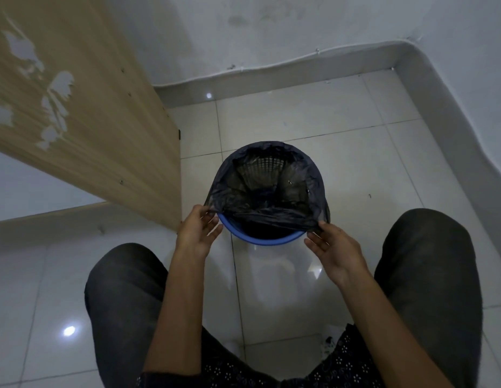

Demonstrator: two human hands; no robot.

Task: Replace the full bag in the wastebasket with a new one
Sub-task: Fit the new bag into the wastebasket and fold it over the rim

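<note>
Nearest, at the wastebasket's [262,241] near rim, the left hand [197,232] and right hand [335,249] each keep a narrow pinching grip on the black bag's [271,191] loose hem, stretched above the bare blue edge. Farther off, the bag wraps the far rim. Too hard a pull could tear the thin film, drag that far side off, or tip the light basket.

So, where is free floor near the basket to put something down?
Bare tiles lie right of the wastebasket, up to the skirting, and behind it toward the back wall. Left is tight: the wooden panel stands beside it. In front, the left hand and right hand, pinching the black bag, and the knees crowd the floor.
</note>
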